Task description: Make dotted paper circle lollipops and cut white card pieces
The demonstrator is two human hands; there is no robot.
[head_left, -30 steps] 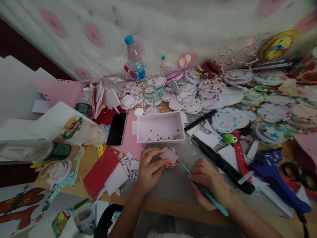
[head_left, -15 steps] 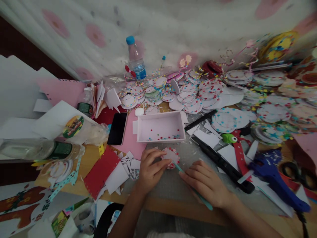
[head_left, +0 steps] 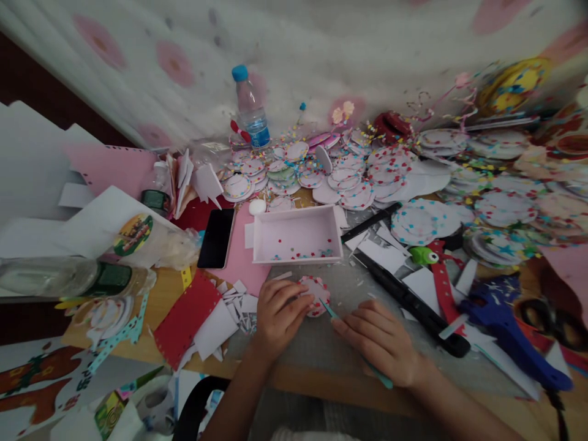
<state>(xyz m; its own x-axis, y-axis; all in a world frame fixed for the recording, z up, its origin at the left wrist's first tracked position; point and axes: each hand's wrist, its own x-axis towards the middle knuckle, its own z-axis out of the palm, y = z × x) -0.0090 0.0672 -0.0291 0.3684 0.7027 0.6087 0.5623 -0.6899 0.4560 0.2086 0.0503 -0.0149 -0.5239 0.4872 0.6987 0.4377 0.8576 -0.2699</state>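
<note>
In the head view, a small round pink paper disc [head_left: 316,286] with tiny red pieces around its rim lies on the grey work mat. My left hand [head_left: 281,315] pinches the disc's left edge between curled fingers. Slim teal tweezers [head_left: 331,311] are gripped in my right hand [head_left: 381,340], their pointed tip reaching the disc's right side. Their rounded back end sticks out below my palm. Just behind the disc, a shallow pale pink box [head_left: 297,260] holds scattered tiny red, teal and green pieces.
A phone [head_left: 217,237] and white paper scraps [head_left: 237,303] lie left. To the right are a black stick-like tool [head_left: 408,300], a blue glue gun [head_left: 505,337] and scissors [head_left: 551,318]. Decorated discs [head_left: 353,190] crowd the back beside a water bottle [head_left: 252,113].
The tweezers' tip has shifted very slightly at the disc, and the left fingers have moved a little. The whole view has drifted slightly. Both hands keep their grips.
</note>
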